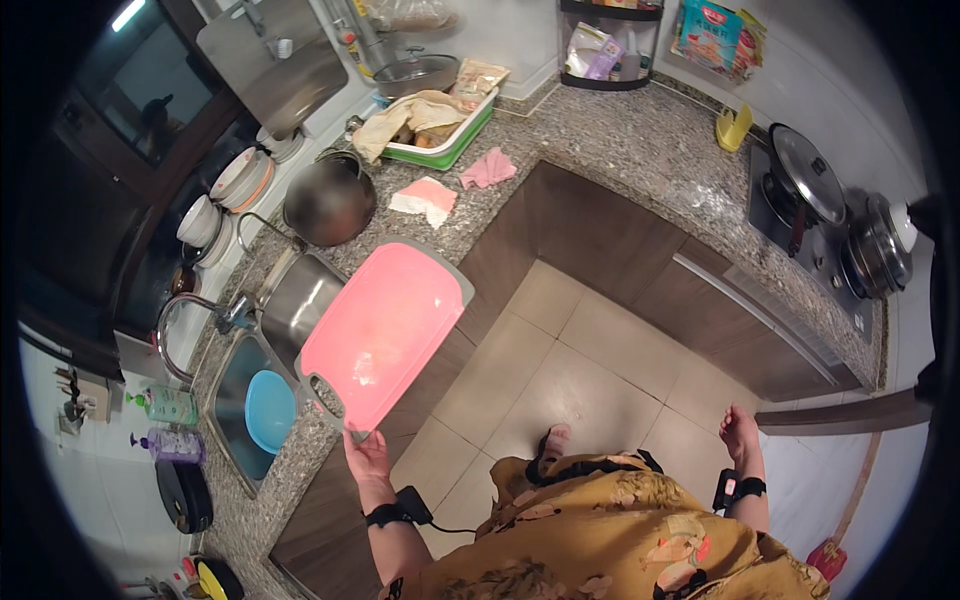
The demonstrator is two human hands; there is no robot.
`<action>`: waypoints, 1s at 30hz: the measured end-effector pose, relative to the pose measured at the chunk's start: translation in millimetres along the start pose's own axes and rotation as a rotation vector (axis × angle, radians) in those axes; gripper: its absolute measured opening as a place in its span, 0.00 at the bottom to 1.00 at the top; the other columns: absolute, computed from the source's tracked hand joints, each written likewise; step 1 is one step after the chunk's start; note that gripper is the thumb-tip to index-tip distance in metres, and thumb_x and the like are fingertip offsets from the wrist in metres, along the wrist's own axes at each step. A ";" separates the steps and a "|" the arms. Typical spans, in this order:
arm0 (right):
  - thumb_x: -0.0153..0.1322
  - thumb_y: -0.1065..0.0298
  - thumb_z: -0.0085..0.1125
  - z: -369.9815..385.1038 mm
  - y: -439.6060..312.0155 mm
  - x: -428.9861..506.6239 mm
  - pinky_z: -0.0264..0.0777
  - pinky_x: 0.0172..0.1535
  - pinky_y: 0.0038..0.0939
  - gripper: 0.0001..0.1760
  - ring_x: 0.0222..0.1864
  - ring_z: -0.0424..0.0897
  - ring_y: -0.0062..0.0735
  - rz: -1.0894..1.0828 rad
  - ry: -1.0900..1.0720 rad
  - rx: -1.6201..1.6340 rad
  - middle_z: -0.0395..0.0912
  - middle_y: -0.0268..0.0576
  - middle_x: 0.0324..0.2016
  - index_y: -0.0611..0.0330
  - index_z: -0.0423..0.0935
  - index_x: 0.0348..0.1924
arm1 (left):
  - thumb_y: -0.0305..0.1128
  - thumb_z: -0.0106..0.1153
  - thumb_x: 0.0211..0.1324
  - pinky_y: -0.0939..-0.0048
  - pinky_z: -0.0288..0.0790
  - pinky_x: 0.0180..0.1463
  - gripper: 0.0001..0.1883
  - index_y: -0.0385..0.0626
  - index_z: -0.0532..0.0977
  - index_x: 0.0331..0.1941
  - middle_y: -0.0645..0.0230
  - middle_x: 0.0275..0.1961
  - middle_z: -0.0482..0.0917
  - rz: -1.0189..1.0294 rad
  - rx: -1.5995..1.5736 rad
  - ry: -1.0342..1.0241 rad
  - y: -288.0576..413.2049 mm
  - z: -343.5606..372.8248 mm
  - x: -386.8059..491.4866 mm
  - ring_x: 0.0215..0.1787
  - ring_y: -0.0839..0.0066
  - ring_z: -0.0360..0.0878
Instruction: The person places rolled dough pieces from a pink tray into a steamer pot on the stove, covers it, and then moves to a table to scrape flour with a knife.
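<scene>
My left hand (367, 455) grips the near corner of a pink plastic cutting board (382, 330) with a grey rim and a handle hole. The board lies tilted over the right part of the steel sink (300, 300) and the counter edge. My right hand (739, 431) hangs away from the counter over the floor, fingers loosely curled, with nothing seen in it. A light blue round basin (271, 412) sits in the near sink bowl. Beyond the board are a pink-and-white cloth (424, 201) and a pink rag (487, 169) on the granite counter.
A metal pot (330, 199) with blurred contents stands behind the sink, beside a green-and-white tray (442, 156). The faucet (184, 300) arches over the sink. Soap bottles (171, 405) stand at left. A lidded pan (806, 174) sits on the stove at right; the cabinet handle (750, 315) juts below.
</scene>
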State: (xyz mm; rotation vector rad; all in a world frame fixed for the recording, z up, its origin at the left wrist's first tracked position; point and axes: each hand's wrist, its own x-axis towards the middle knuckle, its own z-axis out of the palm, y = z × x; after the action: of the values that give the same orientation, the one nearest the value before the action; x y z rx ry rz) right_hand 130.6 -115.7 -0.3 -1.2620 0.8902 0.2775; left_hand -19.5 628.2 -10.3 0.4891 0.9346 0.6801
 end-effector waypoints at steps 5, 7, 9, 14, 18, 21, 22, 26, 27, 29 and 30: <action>0.77 0.58 0.50 9.0 13.3 12.0 0.68 0.30 0.27 0.12 0.23 0.71 0.24 0.099 -0.010 0.017 0.69 0.28 0.18 0.50 0.73 0.30 | 0.34 0.60 0.66 0.70 0.81 0.36 0.10 0.46 0.76 0.48 0.68 0.46 0.83 -0.053 0.068 0.082 5.4 6.7 21.1 0.42 0.71 0.84; 0.76 0.60 0.50 20.8 9.1 15.2 0.69 0.31 0.28 0.11 0.24 0.73 0.25 0.097 -0.059 -0.059 0.70 0.30 0.18 0.52 0.73 0.31 | 0.34 0.60 0.66 0.69 0.82 0.37 0.10 0.45 0.75 0.48 0.66 0.47 0.82 -0.035 0.129 0.082 -0.6 13.9 0.9 0.44 0.71 0.84; 0.76 0.60 0.50 37.0 -1.7 20.9 0.69 0.31 0.29 0.10 0.24 0.74 0.26 0.108 -0.120 -0.140 0.71 0.31 0.19 0.52 0.74 0.32 | 0.30 0.60 0.63 0.61 0.81 0.44 0.13 0.45 0.74 0.51 0.66 0.49 0.81 -0.105 0.132 -0.087 -2.7 22.0 -26.7 0.49 0.67 0.82; 0.76 0.61 0.50 94.4 -38.2 57.1 0.70 0.28 0.27 0.09 0.23 0.74 0.25 0.098 -0.234 -0.306 0.71 0.31 0.19 0.53 0.74 0.34 | 0.30 0.56 0.61 0.57 0.75 0.61 0.22 0.45 0.70 0.61 0.65 0.57 0.78 -0.203 -0.026 -0.437 -13.4 55.7 -69.6 0.59 0.64 0.78; 0.76 0.61 0.50 160.7 -67.8 82.1 0.69 0.27 0.26 0.09 0.22 0.75 0.26 0.087 -0.385 -0.403 0.71 0.30 0.19 0.53 0.74 0.34 | 0.27 0.54 0.62 0.59 0.74 0.62 0.28 0.45 0.65 0.67 0.64 0.63 0.75 -0.144 -0.025 -0.419 -35.3 98.1 -96.3 0.62 0.65 0.76; 0.78 0.62 0.49 215.6 -92.1 87.3 0.70 0.26 0.24 0.09 0.22 0.75 0.23 0.036 -0.496 -0.504 0.72 0.30 0.19 0.53 0.75 0.35 | 0.25 0.53 0.62 0.59 0.73 0.63 0.29 0.45 0.63 0.69 0.62 0.65 0.73 -0.065 -0.009 -0.424 -51.2 126.0 -132.5 0.64 0.65 0.74; 0.78 0.62 0.49 232.7 -99.8 90.1 0.70 0.26 0.24 0.09 0.21 0.75 0.23 0.004 -0.536 -0.552 0.73 0.30 0.19 0.53 0.75 0.35 | 0.25 0.52 0.62 0.60 0.73 0.64 0.30 0.45 0.63 0.69 0.62 0.66 0.73 -0.009 0.000 -0.465 -53.2 131.2 -144.3 0.64 0.65 0.74; 0.78 0.62 0.53 285.3 -118.4 114.3 0.71 0.24 0.23 0.10 0.21 0.77 0.21 -0.099 -0.703 -0.663 0.75 0.30 0.18 0.53 0.76 0.34 | 0.22 0.51 0.59 0.60 0.71 0.65 0.32 0.44 0.63 0.69 0.60 0.66 0.72 -0.023 -0.182 -0.326 -47.1 120.4 -194.1 0.65 0.64 0.73; 0.78 0.61 0.54 294.3 -116.9 123.1 0.71 0.24 0.23 0.10 0.21 0.77 0.21 -0.094 -0.750 -0.665 0.75 0.30 0.18 0.53 0.76 0.33 | 0.22 0.50 0.58 0.61 0.71 0.66 0.32 0.43 0.63 0.69 0.59 0.66 0.72 -0.014 -0.212 -0.288 -45.4 113.0 -207.1 0.65 0.63 0.73; 0.78 0.61 0.53 312.8 -109.3 140.1 0.70 0.22 0.21 0.10 0.21 0.77 0.19 -0.141 -0.831 -0.648 0.75 0.29 0.18 0.52 0.76 0.33 | 0.21 0.51 0.56 0.61 0.69 0.67 0.34 0.42 0.62 0.70 0.59 0.66 0.71 0.025 -0.228 -0.197 -41.4 95.8 -235.9 0.66 0.63 0.73; 0.78 0.61 0.53 319.1 -104.8 145.1 0.69 0.22 0.22 0.11 0.20 0.76 0.19 -0.120 -0.821 -0.666 0.74 0.29 0.18 0.51 0.75 0.32 | 0.20 0.52 0.55 0.61 0.68 0.68 0.35 0.41 0.61 0.70 0.59 0.67 0.71 0.055 -0.217 -0.154 -40.0 87.7 -249.9 0.67 0.64 0.72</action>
State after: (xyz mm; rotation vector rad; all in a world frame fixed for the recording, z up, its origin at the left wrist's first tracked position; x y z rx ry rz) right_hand 426.5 98.7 -19.0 -1.6006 -0.0084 0.9688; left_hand -35.7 413.7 149.2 0.3696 0.6955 0.7731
